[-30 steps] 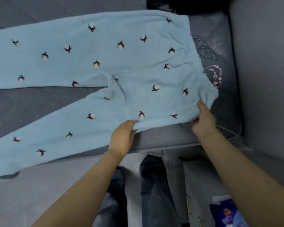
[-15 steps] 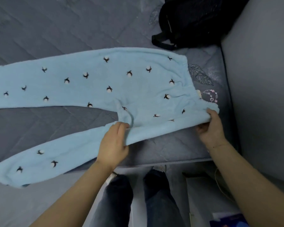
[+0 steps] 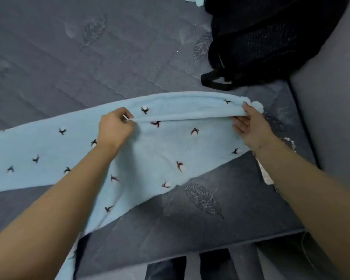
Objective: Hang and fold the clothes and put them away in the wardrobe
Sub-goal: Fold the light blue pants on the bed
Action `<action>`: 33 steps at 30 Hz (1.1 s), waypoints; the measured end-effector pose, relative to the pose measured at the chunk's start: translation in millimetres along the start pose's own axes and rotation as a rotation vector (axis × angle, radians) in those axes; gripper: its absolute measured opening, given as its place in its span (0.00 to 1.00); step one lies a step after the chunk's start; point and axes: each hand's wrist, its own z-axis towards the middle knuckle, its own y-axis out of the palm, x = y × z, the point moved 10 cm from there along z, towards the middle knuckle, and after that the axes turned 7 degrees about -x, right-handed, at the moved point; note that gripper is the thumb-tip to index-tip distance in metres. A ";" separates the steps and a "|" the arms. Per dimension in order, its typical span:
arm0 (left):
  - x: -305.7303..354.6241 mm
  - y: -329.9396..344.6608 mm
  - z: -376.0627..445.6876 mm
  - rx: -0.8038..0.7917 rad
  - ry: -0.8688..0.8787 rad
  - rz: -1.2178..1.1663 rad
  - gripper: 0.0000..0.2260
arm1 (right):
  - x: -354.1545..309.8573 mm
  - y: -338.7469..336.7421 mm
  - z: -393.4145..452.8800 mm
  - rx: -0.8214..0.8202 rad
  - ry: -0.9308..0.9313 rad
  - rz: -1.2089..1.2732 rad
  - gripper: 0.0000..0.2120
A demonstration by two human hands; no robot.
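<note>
Now, folding the blue trousers (image 3: 160, 150) lengthwise on the bed (image 3: 89, 57).
Left hand (image 3: 114, 127) and right hand (image 3: 251, 126) pinch one edge apart, keeping it taut to align the legs.

No readable text, label or number shows anywhere, as far as this blurred view allows.

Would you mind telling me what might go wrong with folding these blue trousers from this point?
Both hands, left hand and right hand, pinch only the lifted edge of the blue trousers, so the fold may land crooked or slip free. The near leg trails over the edge of the bed and could drag the cloth off. The black backpack lies close beyond the fold, so the waist end may land against its strap.
</note>
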 end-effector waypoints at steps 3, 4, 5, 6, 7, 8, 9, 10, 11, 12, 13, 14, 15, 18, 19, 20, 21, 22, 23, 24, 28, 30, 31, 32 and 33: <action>-10.0 17.1 55.1 -0.135 -0.093 -0.044 0.08 | 0.0 18.5 25.7 0.045 0.020 -0.015 0.09; -10.4 22.2 69.2 -0.167 -0.109 -0.090 0.09 | -1.4 22.3 33.8 0.060 0.015 -0.014 0.07; -9.6 26.9 81.6 -0.194 -0.118 -0.142 0.11 | -3.8 24.5 41.6 0.077 0.002 -0.013 0.07; -7.0 31.3 93.5 -0.215 -0.118 -0.180 0.13 | -6.9 24.8 50.0 0.099 -0.015 -0.019 0.08; -4.1 35.7 104.8 -0.235 -0.111 -0.192 0.14 | -10.3 24.3 58.0 0.118 -0.028 -0.026 0.10; -0.7 40.9 116.0 -0.255 -0.100 -0.187 0.14 | -12.9 22.6 66.9 0.134 -0.034 -0.039 0.11; 2.4 46.5 126.8 -0.270 -0.089 -0.174 0.13 | -14.4 20.7 75.3 0.149 -0.028 -0.064 0.12; 4.5 53.1 136.2 -0.281 -0.081 -0.158 0.11 | -14.7 18.1 84.4 0.164 -0.009 -0.105 0.14; 4.4 60.5 144.8 -0.289 -0.078 -0.133 0.09 | -13.9 16.5 93.0 0.179 0.017 -0.156 0.15; 2.1 69.0 151.9 -0.296 -0.077 -0.091 0.06 | -12.6 14.9 103.5 0.192 0.036 -0.225 0.16; -1.8 78.3 156.2 -0.300 -0.077 -0.033 0.05 | -12.3 15.1 114.2 0.198 0.037 -0.323 0.16; -7.5 86.8 158.1 -0.295 -0.084 0.030 0.07 | -13.2 16.2 122.3 0.207 0.017 -0.464 0.15; -13.1 92.5 157.5 -0.265 -0.091 0.086 0.10 | -14.2 20.8 126.8 0.208 -0.018 -0.630 0.14; -8.3 87.8 139.8 -0.032 0.008 0.275 0.15 | -12.8 40.2 115.8 0.152 -0.292 -1.007 0.10; 0.9 83.9 127.2 0.067 0.082 0.333 0.17 | -11.1 46.4 102.6 0.131 -0.430 -1.092 0.12; 12.2 82.0 112.6 0.145 0.168 0.336 0.20 | -8.9 54.7 87.4 0.108 -0.578 -1.204 0.18; 23.4 84.8 97.5 0.176 0.259 0.302 0.21 | -4.1 66.3 73.7 0.072 -0.716 -1.347 0.22; 32.0 95.2 83.0 0.148 0.350 0.277 0.23 | 3.5 77.6 65.8 0.030 -0.818 -1.503 0.25; 35.4 112.5 70.3 0.073 0.414 0.304 0.24 | 14.4 85.0 66.5 -0.013 -0.846 -1.653 0.26; 31.0 133.1 61.3 -0.029 0.428 0.378 0.26 | 24.6 84.0 74.9 -0.036 -0.801 -1.779 0.27; -19.6 183.0 65.4 -0.236 0.258 0.629 0.33 | 43.0 50.1 116.3 -0.022 -0.569 -1.958 0.30; -25.2 190.3 73.6 -0.226 0.261 0.667 0.34 | 44.6 46.8 122.4 -0.015 -0.576 -1.984 0.31; -26.3 192.5 76.7 -0.235 0.255 0.664 0.34 | 45.0 48.1 123.0 -0.013 -0.571 -1.991 0.31; -27.5 194.0 77.5 -0.247 0.245 0.663 0.34 | 46.0 49.5 122.0 -0.010 -0.557 -1.993 0.31; -29.0 194.4 77.3 -0.251 0.240 0.663 0.34 | 46.7 50.8 120.0 -0.002 -0.542 -1.990 0.31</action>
